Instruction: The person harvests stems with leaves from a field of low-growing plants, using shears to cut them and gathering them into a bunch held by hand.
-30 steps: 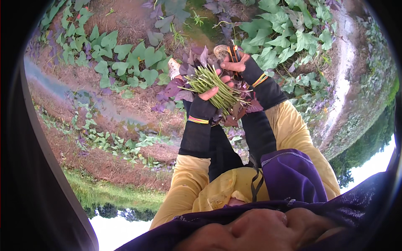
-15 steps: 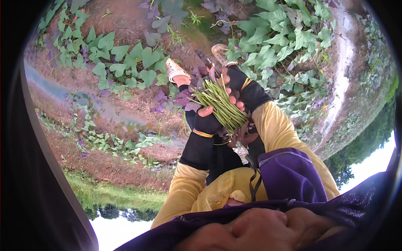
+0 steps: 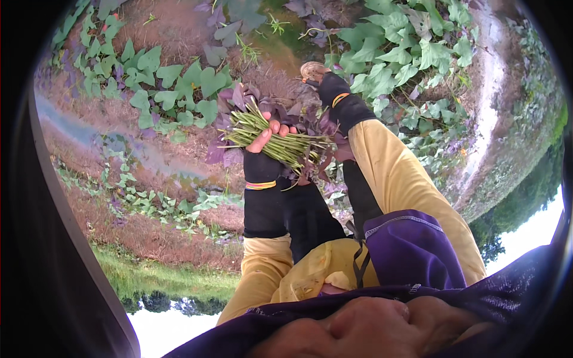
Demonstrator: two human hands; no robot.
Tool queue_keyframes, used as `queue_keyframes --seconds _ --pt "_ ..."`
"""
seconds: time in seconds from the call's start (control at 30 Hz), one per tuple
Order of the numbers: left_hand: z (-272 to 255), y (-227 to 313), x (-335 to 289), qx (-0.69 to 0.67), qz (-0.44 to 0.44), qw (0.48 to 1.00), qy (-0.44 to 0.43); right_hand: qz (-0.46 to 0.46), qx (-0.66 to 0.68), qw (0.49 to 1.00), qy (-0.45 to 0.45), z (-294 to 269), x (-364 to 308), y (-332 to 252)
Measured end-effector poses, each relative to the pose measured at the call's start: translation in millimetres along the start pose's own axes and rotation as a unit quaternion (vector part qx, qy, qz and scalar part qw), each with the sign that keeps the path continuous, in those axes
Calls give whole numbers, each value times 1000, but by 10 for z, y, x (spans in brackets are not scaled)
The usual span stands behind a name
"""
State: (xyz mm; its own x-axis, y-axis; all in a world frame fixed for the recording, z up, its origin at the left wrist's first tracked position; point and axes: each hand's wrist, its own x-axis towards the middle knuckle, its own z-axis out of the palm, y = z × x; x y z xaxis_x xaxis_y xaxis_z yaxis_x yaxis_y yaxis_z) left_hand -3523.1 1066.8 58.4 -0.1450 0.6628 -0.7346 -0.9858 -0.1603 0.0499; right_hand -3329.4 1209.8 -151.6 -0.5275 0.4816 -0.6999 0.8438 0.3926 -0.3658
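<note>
My left hand, in a black fingerless covering, is closed around a thick bundle of cut green stems with purple leaves. The stem ends fan out to the left and right of my fingers, and purple leaves lie beneath and beyond. Coloured rubber bands circle my left wrist. Farther out, my right hand is apart from the bundle, beside a light sandal. Its fingers are mostly hidden, with a small dark shape near them. More bands sit around my right wrist.
Green heart-shaped vine leaves spread at left, and a dense patch of similar vines grows at right. Reddish soil with dry litter lies between them. A pale strip runs along the right side.
My right hand has let go of the bundle and moved away toward the sandal. My left hand has shifted left and farther out, turning the bundle so its stems lie more level.
</note>
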Motion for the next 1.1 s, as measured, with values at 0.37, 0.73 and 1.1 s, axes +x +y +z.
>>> queue_keyframes --seconds 0.37,0.73,1.1 --pt "-259 -213 1007 284 -36 947 145 -229 310 919 -83 -1171 -1177 -1423" --pt "-485 -248 1043 322 -106 939 -66 20 525 840 134 -1963 -513 -833" --pt "-879 -400 946 149 -136 973 -113 -177 263 948 7 -1574 -34 -1097"
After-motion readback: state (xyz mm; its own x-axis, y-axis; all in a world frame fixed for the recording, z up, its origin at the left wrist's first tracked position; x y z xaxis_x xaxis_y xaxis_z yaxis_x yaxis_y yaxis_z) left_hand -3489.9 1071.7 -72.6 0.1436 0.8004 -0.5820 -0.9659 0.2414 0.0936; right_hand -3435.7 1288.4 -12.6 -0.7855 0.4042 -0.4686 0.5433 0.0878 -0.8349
